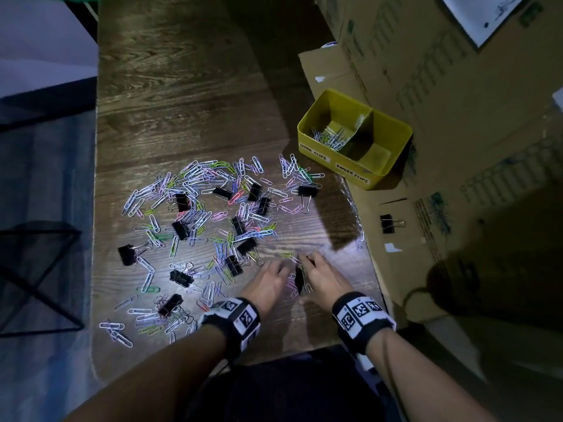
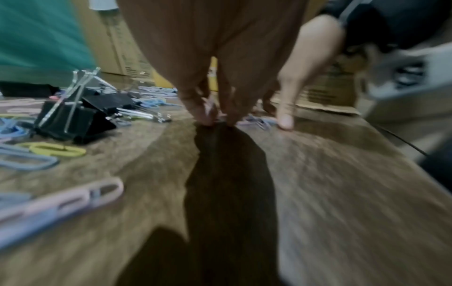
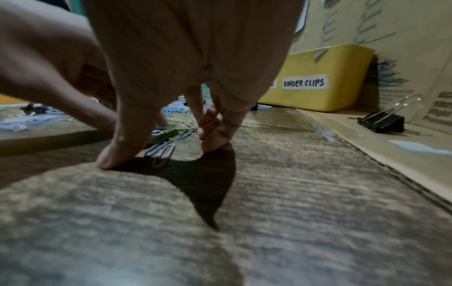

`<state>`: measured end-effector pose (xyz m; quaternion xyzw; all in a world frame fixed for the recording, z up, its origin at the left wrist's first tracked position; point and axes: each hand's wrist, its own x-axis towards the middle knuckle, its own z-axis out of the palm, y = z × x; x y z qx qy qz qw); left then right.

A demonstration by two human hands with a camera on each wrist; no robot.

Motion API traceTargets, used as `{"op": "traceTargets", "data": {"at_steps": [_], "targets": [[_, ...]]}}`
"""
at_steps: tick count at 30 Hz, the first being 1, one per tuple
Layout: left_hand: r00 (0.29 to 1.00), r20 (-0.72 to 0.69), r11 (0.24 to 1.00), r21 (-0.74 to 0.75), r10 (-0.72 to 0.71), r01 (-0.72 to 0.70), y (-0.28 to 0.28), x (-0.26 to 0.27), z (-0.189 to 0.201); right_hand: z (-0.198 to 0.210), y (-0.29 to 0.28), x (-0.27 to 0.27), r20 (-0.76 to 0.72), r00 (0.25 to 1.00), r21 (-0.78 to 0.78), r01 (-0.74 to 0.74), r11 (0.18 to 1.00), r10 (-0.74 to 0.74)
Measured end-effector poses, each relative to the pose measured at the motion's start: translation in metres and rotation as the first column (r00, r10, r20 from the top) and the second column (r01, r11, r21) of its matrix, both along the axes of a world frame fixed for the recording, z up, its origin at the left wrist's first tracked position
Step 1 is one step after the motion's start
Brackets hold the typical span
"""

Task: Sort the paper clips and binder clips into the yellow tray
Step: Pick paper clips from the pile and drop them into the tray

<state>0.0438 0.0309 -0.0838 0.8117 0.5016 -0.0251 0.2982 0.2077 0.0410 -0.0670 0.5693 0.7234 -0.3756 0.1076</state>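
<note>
Bare forearms, no sleeves; a black wrist strap on the left wrist [image 1: 236, 322] and another on the right wrist [image 1: 362, 318] carry white blocks printed with square black-and-white marker codes (several per band)

storage-like room: stacked cardboard boxes [image 1: 441, 86] beside wooden table [image 1: 182, 102]

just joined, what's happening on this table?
A person is sorting clips. Both hands, left hand and right hand, are down on the wooden table, gathering a small bunch of paper clips between them. The yellow tray already holds paper clips in one compartment; the other looks empty. Most clips still lie scattered, and one binder clip sits on the cardboard.
</note>
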Motion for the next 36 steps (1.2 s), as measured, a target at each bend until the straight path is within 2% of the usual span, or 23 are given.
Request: {"op": "traceTargets", "data": {"at_steps": [2, 3, 7, 9, 11, 14, 17, 21, 24, 26, 29, 33, 36], "targets": [[0.999, 0.047, 0.999, 0.041, -0.002, 0.0, 0.013, -0.003, 0.006, 0.003, -0.002, 0.002, -0.011, 0.998, 0.012, 0.069, 0.998, -0.069], [0.999, 0.023, 0.998, 0.061, -0.025, 0.024, 0.017, -0.005, 0.009, 0.006, -0.003, 0.002, 0.006, 0.994, 0.033, 0.105, 0.994, -0.105], [0.961, -0.218, 0.982, 0.041, -0.171, 0.184, 0.031, -0.001, 0.017, 0.009, -0.014, -0.007, 0.105, 0.979, 0.091, 0.167, 0.982, -0.176], [0.935, -0.272, 0.972, -0.004, -0.228, 0.236, 0.033, 0.004, 0.015, 0.007, -0.017, -0.014, 0.119, 0.978, 0.113, 0.157, 0.981, -0.17], [0.942, -0.247, 0.974, -0.049, -0.228, 0.223, 0.031, 0.006, 0.013, 0.005, -0.016, -0.016, 0.092, 0.98, 0.112, 0.166, 0.98, -0.177], [0.937, -0.248, 0.967, 0.01, -0.246, 0.256, 0.022, 0.009, 0.013, 0.01, -0.013, -0.015, 0.033, 0.984, 0.098, 0.169, 0.981, -0.173], [0.931, -0.23, 0.957, -0.002, -0.284, 0.291, 0.016, 0.007, 0.011, 0.011, -0.011, -0.015, -0.031, 0.989, 0.105, 0.149, 0.983, -0.146], [0.957, -0.118, 0.955, 0.107, -0.264, 0.277, 0.013, 0.002, 0.007, 0.009, -0.004, -0.014, -0.096, 0.989, 0.084, 0.12, 0.989, -0.112], [0.967, -0.134, 0.976, 0.011, -0.216, 0.219, 0.014, 0.001, 0.011, 0.012, -0.004, -0.012, -0.095, 0.993, 0.095, 0.085, 0.992, -0.076], [0.961, -0.089, 0.961, 0.069, -0.263, 0.269, 0.014, -0.001, 0.008, 0.013, -0.007, -0.012, -0.084, 0.995, 0.104, 0.054, 0.993, -0.046], [0.91, -0.213, 0.923, 0.077, -0.354, 0.377, 0.016, -0.005, 0.009, 0.013, -0.011, -0.011, -0.063, 0.998, 0.116, 0.024, 0.993, -0.017], [0.899, -0.23, 0.923, 0.003, -0.373, 0.384, 0.02, -0.002, 0.007, 0.015, -0.009, -0.007, -0.07, 0.998, 0.094, 0.011, 0.995, -0.005], [0.851, -0.286, 0.884, 0.027, -0.441, 0.467, 0.021, -0.001, 0.002, 0.015, -0.008, -0.007, -0.089, 0.995, 0.083, 0.049, 0.995, -0.041]]}}
